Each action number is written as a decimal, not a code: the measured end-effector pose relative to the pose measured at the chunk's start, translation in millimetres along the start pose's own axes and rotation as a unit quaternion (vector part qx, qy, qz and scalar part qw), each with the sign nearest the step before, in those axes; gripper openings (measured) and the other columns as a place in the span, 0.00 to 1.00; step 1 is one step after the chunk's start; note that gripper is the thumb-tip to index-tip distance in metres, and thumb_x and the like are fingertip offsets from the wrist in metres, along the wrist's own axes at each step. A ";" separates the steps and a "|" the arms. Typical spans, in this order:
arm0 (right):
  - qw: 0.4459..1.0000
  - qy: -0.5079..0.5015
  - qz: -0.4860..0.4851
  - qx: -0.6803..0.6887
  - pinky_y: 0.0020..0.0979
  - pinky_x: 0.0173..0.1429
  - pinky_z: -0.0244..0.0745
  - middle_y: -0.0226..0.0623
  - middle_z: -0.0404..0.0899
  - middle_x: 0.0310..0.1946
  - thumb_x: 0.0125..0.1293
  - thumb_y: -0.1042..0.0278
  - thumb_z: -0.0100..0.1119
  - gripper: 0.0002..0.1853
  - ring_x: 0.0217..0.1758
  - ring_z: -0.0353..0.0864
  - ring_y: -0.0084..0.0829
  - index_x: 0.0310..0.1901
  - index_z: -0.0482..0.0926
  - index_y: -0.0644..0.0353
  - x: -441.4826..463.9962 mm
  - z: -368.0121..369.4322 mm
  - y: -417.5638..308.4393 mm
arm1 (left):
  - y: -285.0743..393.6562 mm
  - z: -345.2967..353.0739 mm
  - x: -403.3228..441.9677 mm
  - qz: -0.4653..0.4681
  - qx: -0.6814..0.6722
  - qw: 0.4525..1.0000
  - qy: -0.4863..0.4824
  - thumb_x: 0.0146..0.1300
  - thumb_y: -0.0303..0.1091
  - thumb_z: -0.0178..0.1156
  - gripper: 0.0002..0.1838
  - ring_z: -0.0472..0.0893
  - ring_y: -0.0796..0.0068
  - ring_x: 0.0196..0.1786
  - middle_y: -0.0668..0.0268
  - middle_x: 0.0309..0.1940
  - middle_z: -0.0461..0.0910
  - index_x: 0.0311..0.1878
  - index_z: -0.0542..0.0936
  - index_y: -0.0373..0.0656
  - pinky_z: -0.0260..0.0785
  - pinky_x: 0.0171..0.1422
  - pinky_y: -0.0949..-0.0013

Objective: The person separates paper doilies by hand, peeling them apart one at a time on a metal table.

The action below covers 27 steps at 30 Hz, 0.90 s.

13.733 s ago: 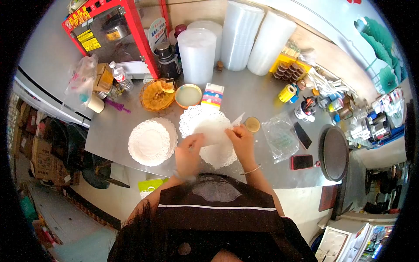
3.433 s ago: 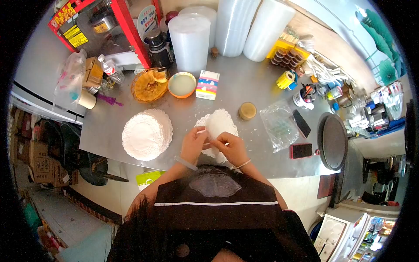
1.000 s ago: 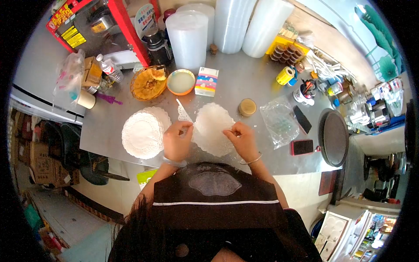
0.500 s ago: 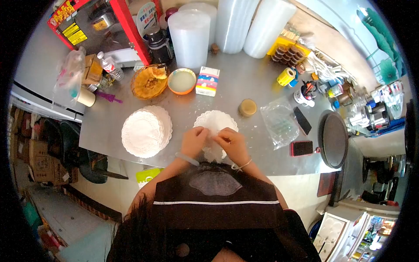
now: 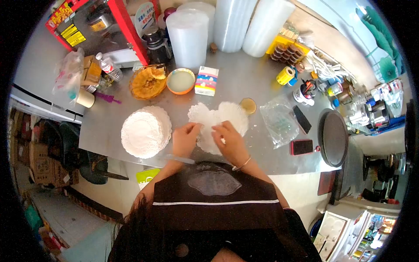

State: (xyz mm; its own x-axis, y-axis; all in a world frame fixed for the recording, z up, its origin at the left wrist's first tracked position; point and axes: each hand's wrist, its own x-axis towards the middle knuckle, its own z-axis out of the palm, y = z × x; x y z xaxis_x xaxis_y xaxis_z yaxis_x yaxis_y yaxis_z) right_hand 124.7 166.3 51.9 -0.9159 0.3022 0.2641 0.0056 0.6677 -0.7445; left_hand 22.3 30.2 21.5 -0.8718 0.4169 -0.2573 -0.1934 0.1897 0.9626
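Note:
White lace-edged paper doilies (image 5: 218, 114) lie spread in front of me, overlapping, with their scalloped edges fanned apart. My left hand (image 5: 186, 136) is closed, its thumb and fingers pinching the left edge of a doily. On the other side my right hand (image 5: 228, 140) has its fingers curled over the right part of the doilies, and a bit of white shows between them. Left of my hands stands a thick round stack of white doilies (image 5: 146, 132). A small round container (image 5: 248, 105) with a tan top touches or sits close to the spread doilies.
Behind are an orange bowl of pale liquid (image 5: 181, 81), a tissue box (image 5: 207, 81) and a basket (image 5: 148, 83). Tall plastic-wrapped rolls (image 5: 187, 39) stand farther back. A plastic bag (image 5: 279, 122), phone (image 5: 302, 147) and round dark pan (image 5: 334, 139) lie right.
My hands have moved apart and slightly down from their pinch together. The doilies, earlier one narrow shape between them, now fan out wider, reaching the small round container.

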 end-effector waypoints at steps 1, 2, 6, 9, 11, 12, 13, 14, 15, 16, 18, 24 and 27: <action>1.000 -0.011 0.004 -0.008 0.38 0.42 0.74 0.45 0.72 0.37 0.60 0.69 0.58 0.10 0.40 0.76 0.44 0.41 0.78 0.63 -1.0 2.8 -5.4 | 1.3 2.8 -1.7 0.006 0.003 1.000 0.000 0.61 0.36 0.59 0.13 0.69 0.86 0.24 0.72 0.18 0.75 0.33 0.82 0.32 0.64 0.28 0.75; 1.000 -0.023 0.008 -0.016 0.38 0.42 0.74 0.45 0.72 0.37 0.60 0.67 0.59 0.10 0.40 0.76 0.44 0.40 0.78 0.63 -2.0 4.5 -10.5 | 2.7 3.8 -3.3 0.012 0.007 1.000 0.000 0.61 0.36 0.59 0.14 0.69 0.86 0.24 0.72 0.18 0.74 0.33 0.82 0.31 0.63 0.28 0.75; 0.998 -0.052 0.030 -0.029 0.38 0.41 0.74 0.44 0.73 0.36 0.58 0.61 0.63 0.14 0.38 0.76 0.45 0.37 0.79 0.65 -5.6 5.2 -2.0 | 12.9 5.8 -9.8 0.000 0.032 0.999 0.001 0.61 0.37 0.60 0.15 0.71 0.86 0.24 0.70 0.18 0.75 0.33 0.81 0.31 0.66 0.28 0.75; 0.998 -0.041 0.049 -0.019 0.37 0.39 0.74 0.43 0.73 0.33 0.56 0.58 0.66 0.16 0.35 0.77 0.44 0.36 0.79 0.65 -6.4 4.4 -4.4 | 6.4 6.8 -7.1 -0.016 0.008 1.000 -0.015 0.61 0.38 0.59 0.16 0.73 0.85 0.24 0.70 0.19 0.77 0.35 0.82 0.30 0.68 0.30 0.75; 0.998 -0.007 0.018 -0.062 0.38 0.38 0.74 0.42 0.73 0.32 0.55 0.58 0.66 0.16 0.33 0.77 0.44 0.35 0.80 0.64 -4.5 4.8 -9.8 | 9.0 6.7 -7.2 -0.006 0.041 0.999 -0.023 0.62 0.39 0.59 0.17 0.75 0.84 0.24 0.69 0.20 0.77 0.36 0.82 0.30 0.69 0.31 0.75; 0.996 0.010 0.002 -0.084 0.38 0.37 0.74 0.42 0.73 0.31 0.55 0.58 0.66 0.15 0.32 0.77 0.44 0.35 0.80 0.63 -3.8 4.8 -11.4 | 7.9 7.2 -7.2 -0.009 0.026 0.999 -0.038 0.63 0.40 0.59 0.18 0.75 0.83 0.25 0.68 0.20 0.78 0.36 0.82 0.29 0.70 0.31 0.75; 0.997 0.002 0.014 -0.077 0.37 0.37 0.74 0.42 0.73 0.31 0.56 0.59 0.66 0.15 0.32 0.77 0.44 0.34 0.80 0.63 -3.8 4.8 -11.1 | 5.8 8.2 -7.1 -0.011 0.012 0.998 -0.053 0.64 0.41 0.58 0.19 0.76 0.82 0.25 0.67 0.21 0.79 0.37 0.82 0.29 0.70 0.31 0.75; 0.997 -0.006 0.026 -0.071 0.37 0.37 0.74 0.42 0.73 0.30 0.56 0.59 0.65 0.14 0.32 0.77 0.44 0.33 0.80 0.63 -3.7 4.7 -10.3 | 4.8 9.2 -7.2 -0.013 -0.003 0.998 -0.068 0.64 0.41 0.58 0.19 0.76 0.82 0.25 0.66 0.21 0.80 0.37 0.82 0.29 0.70 0.31 0.75; 0.997 -0.014 0.037 -0.064 0.37 0.37 0.74 0.42 0.73 0.29 0.56 0.59 0.65 0.13 0.32 0.77 0.44 0.32 0.80 0.63 -3.1 4.5 -9.2 | 7.6 10.9 -9.2 -0.010 -0.046 0.997 -0.067 0.65 0.42 0.57 0.20 0.77 0.81 0.26 0.66 0.22 0.81 0.37 0.82 0.29 0.70 0.32 0.75; 0.998 -0.026 0.052 -0.029 0.35 0.35 0.72 0.41 0.73 0.29 0.57 0.61 0.65 0.12 0.31 0.76 0.40 0.31 0.80 0.63 -1.8 2.9 -7.1 | 12.3 13.1 -13.0 -0.008 -0.089 0.994 -0.066 0.65 0.43 0.57 0.21 0.78 0.80 0.26 0.65 0.24 0.82 0.38 0.82 0.29 0.70 0.32 0.75; 0.994 -0.050 0.083 0.044 0.30 0.32 0.70 0.38 0.72 0.27 0.57 0.64 0.65 0.11 0.29 0.75 0.33 0.30 0.79 0.65 0.9 -1.7 -0.5 | 12.5 12.6 -15.5 0.005 -0.109 0.992 -0.061 0.65 0.43 0.57 0.20 0.78 0.80 0.28 0.63 0.26 0.83 0.39 0.82 0.29 0.70 0.33 0.74; 0.993 -0.011 0.107 0.054 0.37 0.32 0.66 0.45 0.70 0.24 0.60 0.64 0.60 0.14 0.28 0.73 0.41 0.26 0.74 0.68 -5.3 -2.7 36.2 | 8.8 -4.1 -11.8 0.079 0.115 0.990 0.014 0.60 0.36 0.61 0.12 0.79 0.76 0.28 0.59 0.30 0.83 0.40 0.83 0.37 0.71 0.34 0.72; 0.989 0.001 0.140 0.041 0.36 0.31 0.65 0.45 0.69 0.23 0.58 0.64 0.62 0.15 0.27 0.72 0.41 0.24 0.72 0.68 -5.5 -12.8 30.8 | 17.7 -15.3 -10.9 0.148 0.157 0.975 0.046 0.57 0.32 0.63 0.08 0.78 0.75 0.29 0.60 0.31 0.82 0.38 0.83 0.39 0.70 0.34 0.72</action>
State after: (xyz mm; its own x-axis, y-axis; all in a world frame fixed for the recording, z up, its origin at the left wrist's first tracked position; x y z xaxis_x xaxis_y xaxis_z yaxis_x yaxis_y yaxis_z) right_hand 135.0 193.9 35.4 -0.8824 0.4686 0.0426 0.2254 0.5004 -0.8360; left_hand 21.5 15.4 42.7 -0.9082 0.4156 0.0500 0.2068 0.3416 0.9168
